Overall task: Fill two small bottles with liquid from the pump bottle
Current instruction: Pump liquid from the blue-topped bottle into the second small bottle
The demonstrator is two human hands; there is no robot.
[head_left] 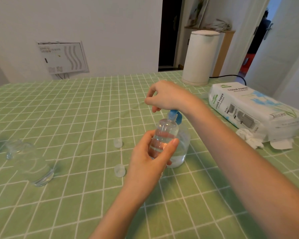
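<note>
we see our left hand (150, 152) near the middle of the green checked tablecloth (76, 104), fingers and thumb wrapped around a small clear bottle (164, 135), which is held upright and raised, with its mouth just under the blue pump head (175, 116). clear liquid shows in the lower part of it. right behind it, at one o'clock from the left hand, stands the pump bottle (181, 149), clear, with a little liquid at its bottom. our right hand (167, 97) sits on top of the pump head, palm down, fingers curled loosely; whether they grip the head or only press it, we cannot tell.

two small clear caps lie on the cloth at nine and ten o'clock of the left hand: one nearer us (119, 170), one further off (118, 142). well apart at nine o'clock a clear glass jar (31, 163) lies on its side. at two o'clock lie a tissue paper pack (248, 107) and crumpled tissue (250, 139), with a white canister (199, 57) beyond.
</note>
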